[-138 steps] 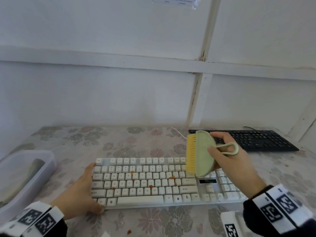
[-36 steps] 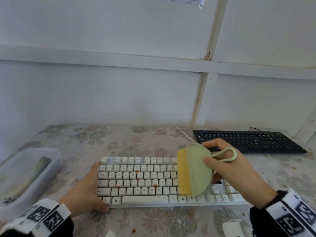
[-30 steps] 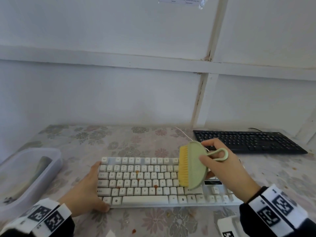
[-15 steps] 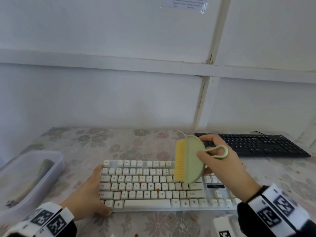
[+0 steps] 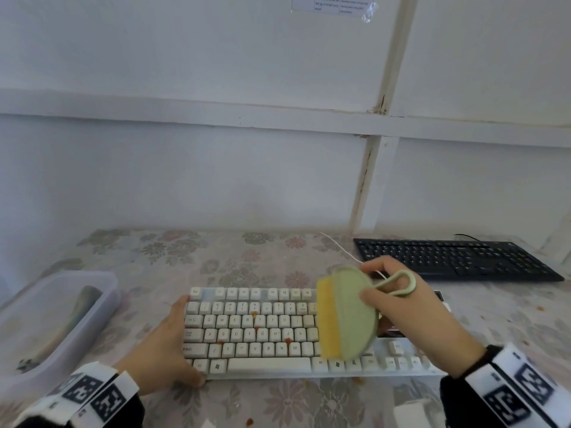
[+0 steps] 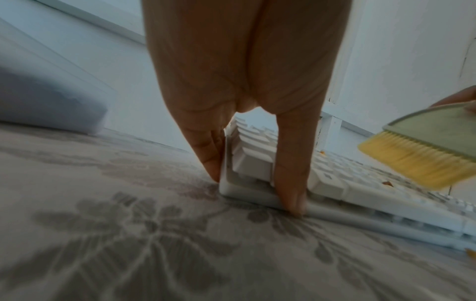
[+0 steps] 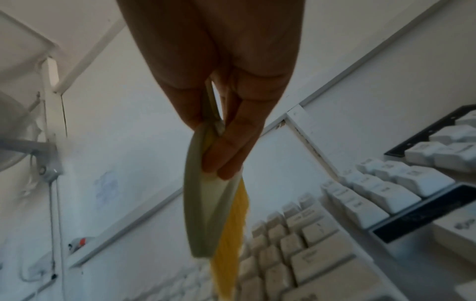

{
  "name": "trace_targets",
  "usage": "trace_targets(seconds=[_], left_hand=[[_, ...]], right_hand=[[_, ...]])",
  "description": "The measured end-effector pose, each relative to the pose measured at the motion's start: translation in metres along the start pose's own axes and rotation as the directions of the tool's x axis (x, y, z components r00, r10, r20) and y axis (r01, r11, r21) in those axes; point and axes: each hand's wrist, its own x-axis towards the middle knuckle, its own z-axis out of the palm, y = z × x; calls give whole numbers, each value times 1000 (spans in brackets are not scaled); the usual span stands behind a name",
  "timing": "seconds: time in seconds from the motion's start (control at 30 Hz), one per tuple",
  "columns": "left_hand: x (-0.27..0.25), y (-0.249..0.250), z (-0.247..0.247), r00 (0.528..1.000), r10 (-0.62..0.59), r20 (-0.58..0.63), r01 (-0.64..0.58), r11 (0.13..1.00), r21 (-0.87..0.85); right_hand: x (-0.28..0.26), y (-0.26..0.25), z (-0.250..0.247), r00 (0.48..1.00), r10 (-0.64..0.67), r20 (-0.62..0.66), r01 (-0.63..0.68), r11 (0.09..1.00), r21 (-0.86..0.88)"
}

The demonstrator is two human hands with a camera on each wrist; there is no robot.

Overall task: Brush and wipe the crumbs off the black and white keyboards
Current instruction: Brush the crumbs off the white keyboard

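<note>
Brush [image 5: 346, 313] swung lower; right hand [image 5: 411, 316] grip pinches it.

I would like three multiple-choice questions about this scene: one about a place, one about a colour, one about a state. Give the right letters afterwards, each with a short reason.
1. Where is the black keyboard?
A. behind and to the right of the white keyboard
B. inside the plastic tub
C. under the left hand

2. What colour are the bristles of the brush?
A. black
B. yellow
C. red

3. What is the left hand doing?
A. holding a cloth in the air
B. bracing the left end of the white keyboard
C. lying inside the tub

Answers:
1 A: it lies farther back on the table, on the right.
2 B: the green-backed brush in the right hand carries yellow bristles.
3 B: the left wrist view shows its fingers against the keyboard's end and its thumb at the front edge.
</note>
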Motion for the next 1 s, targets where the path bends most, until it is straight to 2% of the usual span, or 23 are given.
trace_targets(seconds=[0.07,0.13,0.43,0.5,0.63,0.7,0.87,1.0], left_hand=[[-1,2,0,1000,5,-4,-5,1000,-2],[-2,4,0,1000,7,-7,-8,1000,-7],[-2,4,-2,1000,8,-16,-8,1000,15],[-3,5,-2,1000,9,-17,-8,1000,12],[-3,4,-1,1000,6,-14,-6,1000,15],[-3,4,-2,1000,3,-9,-3,1000,13],[-3,6,-2,1000,10,-9,-10,1000,10],[-3,6,-2,1000,3,-4,-4,1000,-10]], right_hand=[[5,2,4,997,-36,-75,36,999,-2],[5,5,8,997,-26,-75,26,1000,-1],[-24,7,10,983,83,162,-72,995,-75],[-16,0,7,991,45,127,-38,998,-59],[10,-15,14,997,-68,-47,69,998,13],[18,-14,22,995,-79,-63,79,997,11],[10,-1,31,999,-1,51,4,998,-64],[-8,0,27,982,47,183,-33,996,-78]])
